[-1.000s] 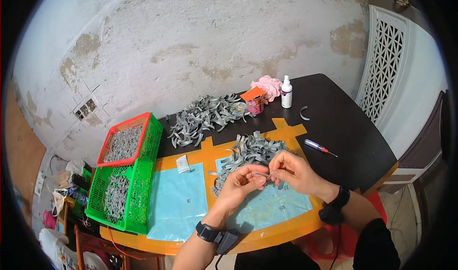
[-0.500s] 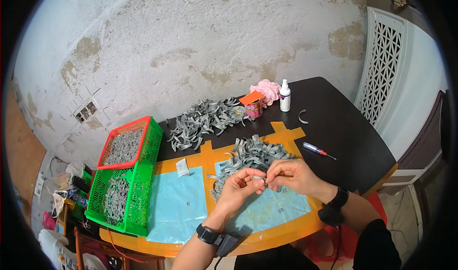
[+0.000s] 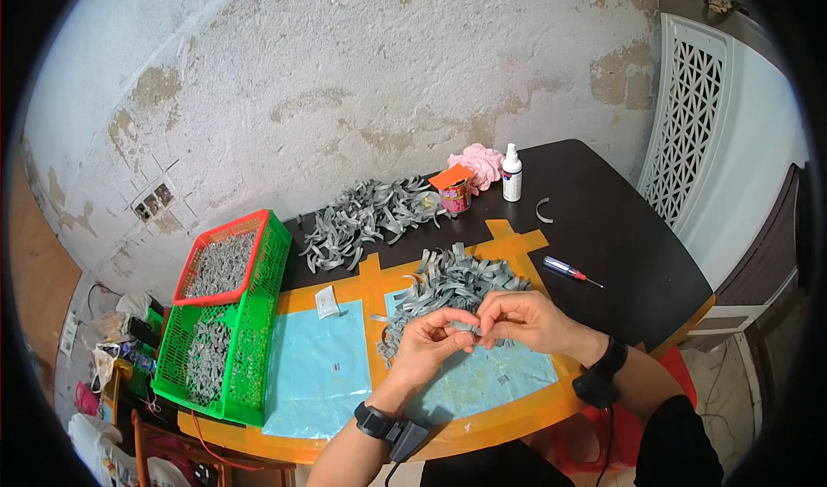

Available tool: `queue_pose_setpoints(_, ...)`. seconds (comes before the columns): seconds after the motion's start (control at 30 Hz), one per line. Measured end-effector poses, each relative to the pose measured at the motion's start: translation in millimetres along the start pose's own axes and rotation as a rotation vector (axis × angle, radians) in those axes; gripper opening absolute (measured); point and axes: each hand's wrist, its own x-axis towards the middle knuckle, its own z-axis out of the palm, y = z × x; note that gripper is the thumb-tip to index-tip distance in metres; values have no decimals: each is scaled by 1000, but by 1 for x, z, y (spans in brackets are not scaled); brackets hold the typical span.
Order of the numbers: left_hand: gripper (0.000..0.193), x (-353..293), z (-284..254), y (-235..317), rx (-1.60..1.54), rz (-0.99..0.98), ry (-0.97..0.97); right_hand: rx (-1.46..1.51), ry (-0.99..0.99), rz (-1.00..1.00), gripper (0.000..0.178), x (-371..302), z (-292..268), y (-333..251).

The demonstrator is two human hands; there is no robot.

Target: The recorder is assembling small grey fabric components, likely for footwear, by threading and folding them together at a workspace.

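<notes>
My left hand (image 3: 433, 342) and my right hand (image 3: 523, 318) meet over the right light-blue mat (image 3: 482, 382), fingertips pinched together on one small curved grey strip (image 3: 466, 325). Just behind the hands lies a loose pile of the same grey strips (image 3: 452, 280). A second, larger heap of grey strips (image 3: 366, 218) lies farther back on the dark table (image 3: 603, 229). Each wrist wears a dark band.
A green basket (image 3: 250, 332) holding grey pieces stands at the left, with a red basket (image 3: 220, 263) of them on its far end. A left blue mat (image 3: 314, 371), a red-handled screwdriver (image 3: 570, 271), a white bottle (image 3: 512, 173), a pink cloth (image 3: 476, 164), a small tin (image 3: 454, 194) are around.
Both hands have stayed over the right mat, working the grey strip between the fingertips; they sit slightly lower and closer together than a second ago.
</notes>
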Motion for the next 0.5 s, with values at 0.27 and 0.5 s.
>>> queue_pose_setpoints(0.27,19,1,-2,1,23,-3,-49,-53,-122,14,5,0,-5,-11)
queue_pose_setpoints(0.5,23,4,-1,0,140,108,25,-37,-55,45,10,3,-2,-10)
